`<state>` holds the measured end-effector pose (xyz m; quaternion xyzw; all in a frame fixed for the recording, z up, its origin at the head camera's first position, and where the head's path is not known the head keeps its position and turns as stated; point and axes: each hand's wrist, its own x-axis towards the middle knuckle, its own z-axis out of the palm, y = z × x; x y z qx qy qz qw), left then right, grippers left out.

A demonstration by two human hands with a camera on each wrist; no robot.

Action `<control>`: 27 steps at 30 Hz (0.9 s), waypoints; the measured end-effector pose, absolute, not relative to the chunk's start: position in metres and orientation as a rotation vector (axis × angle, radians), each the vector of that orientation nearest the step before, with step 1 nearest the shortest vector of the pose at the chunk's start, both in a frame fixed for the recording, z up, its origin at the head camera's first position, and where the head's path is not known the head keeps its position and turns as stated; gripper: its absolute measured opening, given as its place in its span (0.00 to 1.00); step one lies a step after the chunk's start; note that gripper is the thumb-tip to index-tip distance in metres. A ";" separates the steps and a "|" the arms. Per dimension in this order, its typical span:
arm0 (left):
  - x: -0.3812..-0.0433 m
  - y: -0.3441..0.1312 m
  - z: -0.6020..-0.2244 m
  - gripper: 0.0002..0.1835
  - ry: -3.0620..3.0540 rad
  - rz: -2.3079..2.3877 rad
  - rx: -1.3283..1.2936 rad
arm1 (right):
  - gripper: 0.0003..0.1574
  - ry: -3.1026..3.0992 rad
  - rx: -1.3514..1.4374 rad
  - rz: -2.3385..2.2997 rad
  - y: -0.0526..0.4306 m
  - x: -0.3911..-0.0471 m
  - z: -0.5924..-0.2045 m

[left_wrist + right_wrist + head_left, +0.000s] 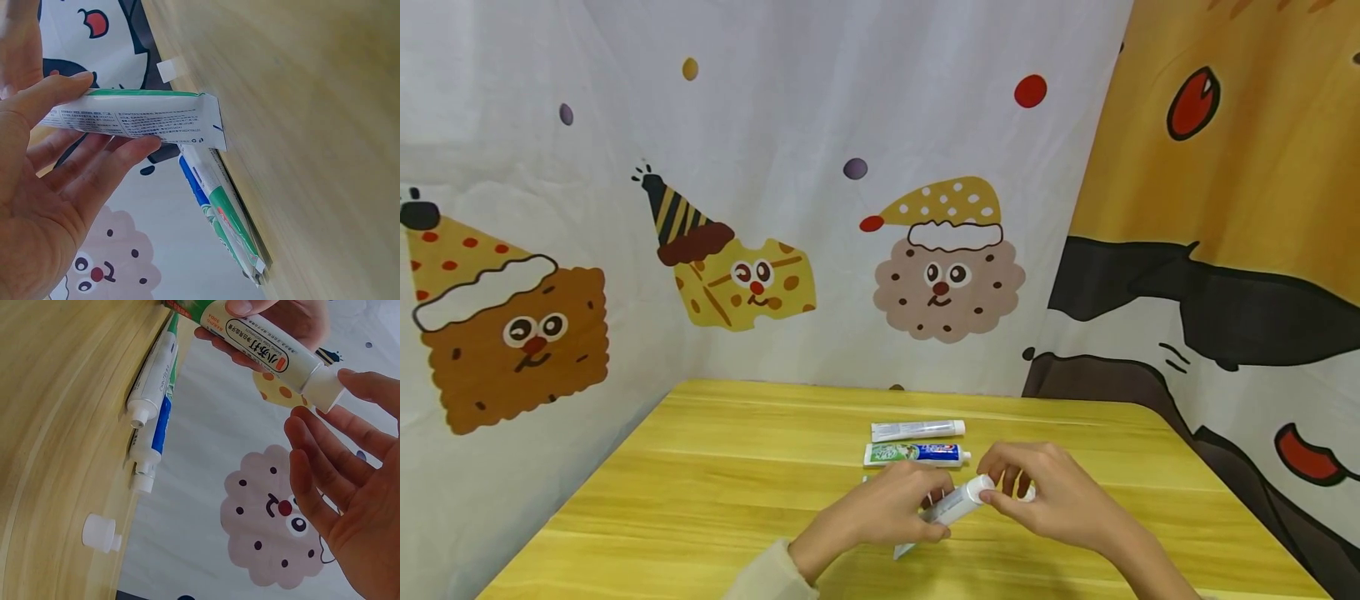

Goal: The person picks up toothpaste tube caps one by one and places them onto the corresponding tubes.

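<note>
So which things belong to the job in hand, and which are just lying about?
Seemingly the job:
- toothpaste tube, in the left fingers
- its cap, touched by the right fingers

Lying about, perhaps related:
- blue-and-green tube
- white tube behind that
- white-and-green tube
- loose white cap

My left hand (895, 504) grips, thumb set opposite the bent fingers; my right hand (1051, 492) is just beside it, thumb and forefinger pinching, the other fingers loosely curved; my right forearm (1142, 557) angles inward, my left wrist (820, 543) likewise.
</note>
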<state>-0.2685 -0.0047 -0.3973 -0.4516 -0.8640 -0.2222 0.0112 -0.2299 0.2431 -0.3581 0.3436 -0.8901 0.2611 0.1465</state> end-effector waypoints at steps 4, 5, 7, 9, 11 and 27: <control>-0.268 -0.004 -0.397 0.14 -2.704 -0.697 -1.402 | 0.08 -2.550 1.006 0.757 0.243 -0.230 -0.359; -0.268 -0.004 -0.397 0.14 -2.706 -0.702 -1.402 | 0.07 -2.551 1.006 0.759 0.243 -0.230 -0.359; -0.269 -0.005 -0.397 0.14 -2.710 -0.707 -1.401 | 0.06 -2.555 1.002 0.765 0.243 -0.231 -0.359; -0.269 -0.004 -0.397 0.14 -2.717 -0.725 -1.404 | 0.06 -2.565 0.997 0.772 0.243 -0.231 -0.359; -0.269 -0.004 -0.397 0.13 -2.722 -0.736 -1.409 | 0.07 -2.580 0.990 0.779 0.243 -0.231 -0.359; -0.268 -0.005 -0.396 0.13 -2.732 -0.737 -1.413 | 0.08 -2.572 1.029 0.780 0.243 -0.231 -0.360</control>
